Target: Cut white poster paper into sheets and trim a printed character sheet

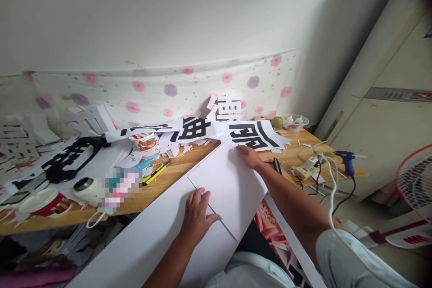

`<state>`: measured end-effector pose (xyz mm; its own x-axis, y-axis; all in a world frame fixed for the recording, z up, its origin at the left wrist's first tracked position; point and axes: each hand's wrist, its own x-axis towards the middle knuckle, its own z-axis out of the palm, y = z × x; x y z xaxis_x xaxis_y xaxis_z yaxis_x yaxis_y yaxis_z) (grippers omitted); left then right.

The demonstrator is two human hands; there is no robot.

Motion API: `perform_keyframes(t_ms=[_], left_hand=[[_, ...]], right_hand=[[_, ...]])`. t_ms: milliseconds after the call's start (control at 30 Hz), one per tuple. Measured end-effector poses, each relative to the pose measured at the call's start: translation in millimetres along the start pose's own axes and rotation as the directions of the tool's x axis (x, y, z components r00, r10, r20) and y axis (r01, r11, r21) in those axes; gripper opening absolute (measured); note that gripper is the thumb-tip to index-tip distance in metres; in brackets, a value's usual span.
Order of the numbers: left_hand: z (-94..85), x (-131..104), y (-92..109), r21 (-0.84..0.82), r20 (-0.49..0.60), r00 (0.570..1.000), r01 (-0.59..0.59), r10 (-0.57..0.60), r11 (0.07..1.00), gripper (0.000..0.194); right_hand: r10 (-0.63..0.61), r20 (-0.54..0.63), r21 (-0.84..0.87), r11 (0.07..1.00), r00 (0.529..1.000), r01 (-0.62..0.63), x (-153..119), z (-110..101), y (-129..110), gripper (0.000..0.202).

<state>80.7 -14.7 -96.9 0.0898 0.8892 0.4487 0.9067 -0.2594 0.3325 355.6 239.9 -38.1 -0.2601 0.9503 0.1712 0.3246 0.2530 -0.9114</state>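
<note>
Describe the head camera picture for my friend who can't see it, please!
A person's left hand and right hand rest on large white sheeting at a cluttered wooden table. There are also papers printed with big black characters, a yellow-and-black cutter and a blue glue gun; behind hangs a flowery cloth.
</note>
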Motion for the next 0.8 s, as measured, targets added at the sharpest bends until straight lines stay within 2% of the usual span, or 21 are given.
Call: perform_keyframes(t_ms=[133,300,400,533,800], left_hand=[[1.2,-2.3,-6.7,0.035,-0.019,1.0,-0.008,0.008,0.999,0.09],[1.8,-9.0,-11.7,0.07,-0.061,0.998,-0.022,0.027,0.997,0.09],[1.4,-10.1,-13.1,0.091,-0.062,0.997,-0.043,0.049,0.995,0.094],[0.9,-9.8,-12.7,0.106,-0.063,0.997,-0.04,0.046,0.994,0.093],[-0.8,-10.2,-8.5,0.089,-0.071,0.997,-0.028,0.034,0.996,0.092]], right_hand=[[-0.043,0.035,-0.02,0.999,0.998,0.044,-6.6,2.3,2.0,0.043],[-0.053,0.053,-0.127,0.99,0.997,0.059,-7.3,-2.6,-0.2,0.049],[0.01,0.011,-0.254,0.967,1.0,-0.007,-4.1,-7.1,-1.7,0.056],[0.118,-0.052,-0.391,0.911,0.992,-0.129,-1.8,-7.3,-0.2,0.048],[0.17,-0.083,-0.469,0.863,0.982,-0.189,-5.6,-8.7,4.5,0.051]])
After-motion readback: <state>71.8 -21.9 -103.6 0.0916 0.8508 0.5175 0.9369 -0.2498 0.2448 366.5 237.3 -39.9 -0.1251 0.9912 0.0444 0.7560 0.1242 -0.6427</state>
